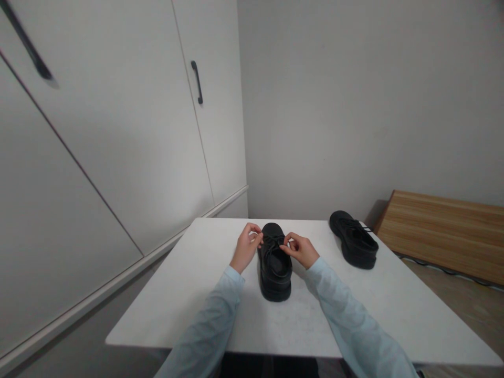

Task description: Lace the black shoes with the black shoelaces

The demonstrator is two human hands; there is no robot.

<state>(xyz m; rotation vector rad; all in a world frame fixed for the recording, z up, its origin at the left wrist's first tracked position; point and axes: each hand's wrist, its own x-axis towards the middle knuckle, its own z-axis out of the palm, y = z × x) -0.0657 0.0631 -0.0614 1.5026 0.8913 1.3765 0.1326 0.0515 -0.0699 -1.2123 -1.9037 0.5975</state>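
A: Which step?

B: Lace handling, I judge. The left hand (246,247) and right hand (301,250) seem to pinch thin black laces (271,242) on 1 thick-soled black shoe (274,287), upright on the white table (185,294).

A: And the next move?

B: Probably calls for light, even fingertip control.

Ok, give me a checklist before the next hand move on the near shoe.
1. Near shoe upright on the table: ok, heel toward the person.
2. Left hand at the laces: ok, fingers pinched on the left side.
3. Right hand at the laces: ok, fingers pinched on the right side.
4. Knot tight: cannot tell, black on black, too small.
5. Other shoe out of the way: ok, apart, at far right.
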